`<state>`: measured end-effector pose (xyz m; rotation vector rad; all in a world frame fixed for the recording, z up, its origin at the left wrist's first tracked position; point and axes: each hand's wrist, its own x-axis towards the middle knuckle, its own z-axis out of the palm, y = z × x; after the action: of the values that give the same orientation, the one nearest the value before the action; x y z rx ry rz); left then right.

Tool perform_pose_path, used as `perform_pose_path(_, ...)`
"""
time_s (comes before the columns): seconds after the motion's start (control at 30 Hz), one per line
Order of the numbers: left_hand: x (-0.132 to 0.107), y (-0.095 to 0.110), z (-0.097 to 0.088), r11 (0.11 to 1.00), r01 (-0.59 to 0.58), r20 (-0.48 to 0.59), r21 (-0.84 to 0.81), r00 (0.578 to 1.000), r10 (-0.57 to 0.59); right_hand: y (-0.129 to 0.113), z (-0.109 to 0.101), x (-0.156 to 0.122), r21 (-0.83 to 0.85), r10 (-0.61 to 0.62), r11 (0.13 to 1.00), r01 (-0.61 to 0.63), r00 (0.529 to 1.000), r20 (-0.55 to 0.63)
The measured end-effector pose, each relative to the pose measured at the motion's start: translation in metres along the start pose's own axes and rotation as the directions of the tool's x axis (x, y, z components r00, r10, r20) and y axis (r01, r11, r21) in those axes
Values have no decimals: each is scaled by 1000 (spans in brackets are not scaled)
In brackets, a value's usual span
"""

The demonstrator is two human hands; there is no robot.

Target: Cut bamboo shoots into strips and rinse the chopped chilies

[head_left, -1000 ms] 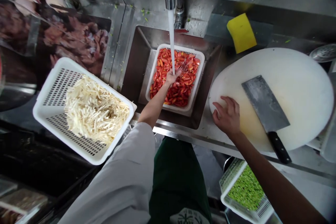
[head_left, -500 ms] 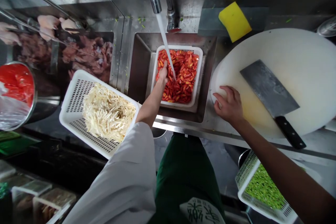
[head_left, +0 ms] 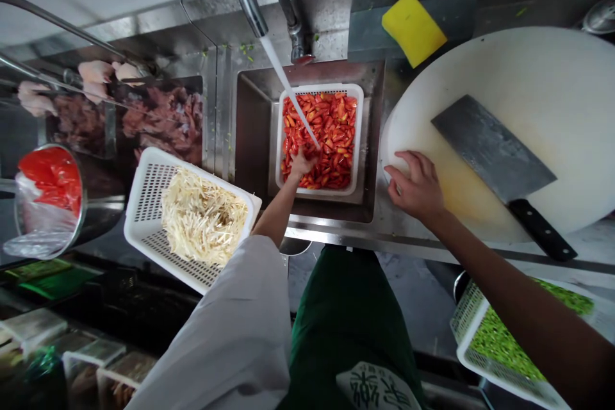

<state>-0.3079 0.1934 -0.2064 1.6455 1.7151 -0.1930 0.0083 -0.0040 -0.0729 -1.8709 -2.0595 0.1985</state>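
Cut red chili peppers (head_left: 331, 134) fill a white perforated basket (head_left: 359, 122) inside the steel sink (head_left: 254, 134). My left hand (head_left: 302, 163) reaches in among the peppers near the basket's front left, fingers apart and their tips partly hidden. A stream of water (head_left: 288, 86) from the faucet (head_left: 247, 0) falls just beyond that hand. My right hand (head_left: 417, 187) rests on the near left edge of the round white cutting board (head_left: 432, 90), its fingers loosely spread and holding nothing. A cleaver (head_left: 494, 147) lies flat on the board, to the right of this hand.
A basket of pale shredded vegetable (head_left: 204, 218) stands left of the sink beside my left arm. Raw meat (head_left: 166, 118) and a metal pot (head_left: 103, 202) are farther left. A yellow sponge (head_left: 414, 29) lies behind the board; chopped greens (head_left: 504, 339) sit low right.
My left hand has moved toward the near side of the basket, its fingers now spread in the peppers. The view has shifted slightly. My right hand stays on the board's edge.
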Motion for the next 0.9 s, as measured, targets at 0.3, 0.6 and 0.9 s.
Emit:
perform_pose_path(0.3, -32, -17, 68, 874, 172, -16, 454, 983, -185, -4, -4, 1, 14, -1, 1000, 1, 1000, -21)
perform_pose_path(0.6, -19, -30, 60, 969, 101, -142, 227, 987, -70, -1, -2, 0, 38, -6, 999, 5, 1000, 11)
perform_pose_path(0.9, 41, -6, 7, 769, 53, -118, -637, 979, -165, -1, 1, 0, 63, 0, 998, 0, 1000, 2)
